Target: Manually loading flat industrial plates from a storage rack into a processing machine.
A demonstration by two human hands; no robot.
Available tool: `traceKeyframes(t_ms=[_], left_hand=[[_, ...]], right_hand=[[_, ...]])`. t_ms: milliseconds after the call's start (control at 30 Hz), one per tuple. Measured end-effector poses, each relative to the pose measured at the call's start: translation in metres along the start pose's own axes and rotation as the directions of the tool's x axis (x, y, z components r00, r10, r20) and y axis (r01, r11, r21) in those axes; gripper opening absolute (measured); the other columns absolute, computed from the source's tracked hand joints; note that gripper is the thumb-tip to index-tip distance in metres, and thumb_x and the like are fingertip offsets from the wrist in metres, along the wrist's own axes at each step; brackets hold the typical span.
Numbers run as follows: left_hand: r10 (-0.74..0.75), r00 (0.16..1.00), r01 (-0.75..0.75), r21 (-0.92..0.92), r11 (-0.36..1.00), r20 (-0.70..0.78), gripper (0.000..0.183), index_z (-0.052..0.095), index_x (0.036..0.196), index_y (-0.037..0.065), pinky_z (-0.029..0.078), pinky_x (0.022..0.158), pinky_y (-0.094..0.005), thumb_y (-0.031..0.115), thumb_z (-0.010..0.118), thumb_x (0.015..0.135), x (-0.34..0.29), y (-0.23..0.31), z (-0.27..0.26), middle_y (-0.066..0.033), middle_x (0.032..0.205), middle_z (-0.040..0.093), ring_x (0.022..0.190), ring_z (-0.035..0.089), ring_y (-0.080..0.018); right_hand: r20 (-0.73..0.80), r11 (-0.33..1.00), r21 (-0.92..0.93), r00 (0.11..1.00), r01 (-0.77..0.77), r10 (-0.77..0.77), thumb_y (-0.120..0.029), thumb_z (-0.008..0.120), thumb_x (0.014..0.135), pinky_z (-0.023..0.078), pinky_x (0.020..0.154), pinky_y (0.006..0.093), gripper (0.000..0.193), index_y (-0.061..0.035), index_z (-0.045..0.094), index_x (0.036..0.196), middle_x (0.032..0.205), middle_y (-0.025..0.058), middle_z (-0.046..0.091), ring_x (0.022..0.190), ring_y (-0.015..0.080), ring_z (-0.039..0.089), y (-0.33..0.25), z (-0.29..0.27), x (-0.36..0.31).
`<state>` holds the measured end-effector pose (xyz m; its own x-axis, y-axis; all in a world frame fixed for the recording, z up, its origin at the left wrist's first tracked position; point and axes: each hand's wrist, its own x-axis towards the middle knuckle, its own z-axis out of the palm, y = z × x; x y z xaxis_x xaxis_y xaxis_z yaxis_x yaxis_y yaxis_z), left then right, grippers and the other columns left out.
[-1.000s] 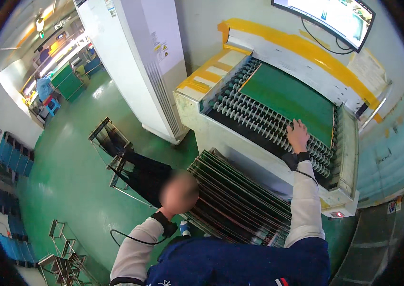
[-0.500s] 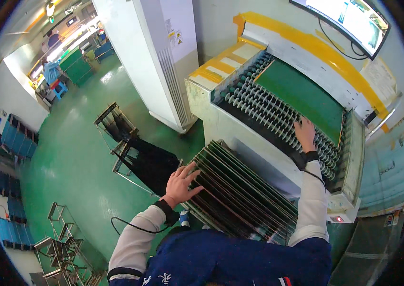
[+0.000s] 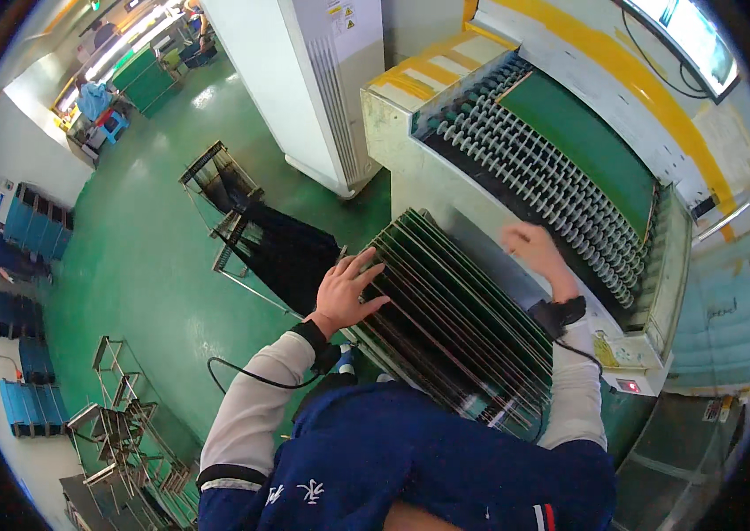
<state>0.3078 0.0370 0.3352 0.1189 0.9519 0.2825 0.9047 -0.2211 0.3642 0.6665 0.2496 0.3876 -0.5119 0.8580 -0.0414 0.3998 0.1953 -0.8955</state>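
My left hand [image 3: 348, 294] lies with spread fingers on the left top edge of a rack of thin upright panels [image 3: 450, 323], dark green with pale edges. It rests there without a grip. Over the rack's far right side hangs my right hand [image 3: 536, 252], slightly blurred, its fingers loosely bent and nothing visible in them. It is just short of the roller machine's front edge. A flat green panel [image 3: 583, 146] lies on the far part of the machine, beyond rows of grey wheeled rollers [image 3: 525, 164].
Left of the panel rack stands a metal-framed rack with black sheets [image 3: 282, 252]. A tall white cabinet [image 3: 304, 88] rises behind it. Empty metal frames [image 3: 123, 434] are at lower left. A screen [image 3: 689, 40] hangs above the machine. People work far off at left.
My right hand has come back off the rollers toward me, and its fingers have bent. My left hand stays on the rack's edge. The view has shifted slightly.
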Motion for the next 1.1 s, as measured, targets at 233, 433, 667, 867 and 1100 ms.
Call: traceKeyframes(t_ms=[233,433,667,867,1100], left_hand=[[-0.018,1.000,0.017,0.018,1.000,0.016,0.059,0.062,0.129,0.018,0.044,0.101,-0.0454,0.049,0.072,0.080,-0.002,0.001,-0.003,-0.0072,0.148,0.046,0.126,0.050,-0.0331],[-0.006,1.000,0.006,-0.006,1.000,0.003,0.058,0.062,0.129,0.019,0.044,0.101,-0.0457,0.049,0.072,0.081,-0.002,-0.004,0.001,-0.0063,0.148,0.046,0.126,0.049,-0.0330],[-0.001,1.000,0.001,-0.029,1.000,0.018,0.058,0.062,0.129,0.016,0.042,0.103,-0.0454,0.050,0.070,0.082,-0.001,-0.003,-0.002,-0.0081,0.147,0.046,0.126,0.049,-0.0327],[-0.010,1.000,0.010,-0.016,1.000,-0.009,0.059,0.062,0.129,0.019,0.043,0.103,-0.0457,0.050,0.072,0.081,-0.006,-0.006,0.001,-0.0062,0.148,0.046,0.125,0.049,-0.0332],[0.005,1.000,-0.006,-0.050,0.999,-0.017,0.059,0.061,0.130,0.015,0.042,0.103,-0.0448,0.048,0.070,0.081,-0.008,-0.006,-0.003,-0.0077,0.148,0.046,0.126,0.049,-0.0326]], right_hand=[[0.225,0.964,-0.228,0.956,-0.133,0.185,-0.036,0.062,0.096,0.050,0.087,0.0330,0.039,-0.0008,0.069,0.112,0.100,0.0098,0.072,0.094,0.0189,0.065,0.030,0.058,-0.026],[0.073,0.927,-0.277,0.956,-0.253,0.283,-0.056,0.054,0.095,0.048,0.089,0.0405,0.064,0.0048,0.068,0.108,0.104,0.0242,0.070,0.102,0.0336,0.066,0.056,0.069,-0.039],[-0.096,0.878,-0.313,0.931,-0.363,0.351,-0.061,0.055,0.092,0.049,0.086,0.0417,0.068,0.0054,0.071,0.100,0.094,0.0259,0.070,0.094,0.0367,0.068,0.081,0.068,-0.047],[-0.127,0.909,-0.214,0.933,-0.357,0.336,-0.061,0.063,0.088,0.050,0.080,0.0359,0.068,0.0062,0.071,0.093,0.083,0.0193,0.070,0.083,0.0245,0.067,0.078,0.066,-0.043],[-0.210,0.919,-0.244,0.942,-0.309,0.261,-0.060,0.066,0.086,0.049,0.077,0.0375,0.067,0.0066,0.072,0.090,0.080,0.0162,0.070,0.081,0.0222,0.065,0.083,0.066,-0.041]])
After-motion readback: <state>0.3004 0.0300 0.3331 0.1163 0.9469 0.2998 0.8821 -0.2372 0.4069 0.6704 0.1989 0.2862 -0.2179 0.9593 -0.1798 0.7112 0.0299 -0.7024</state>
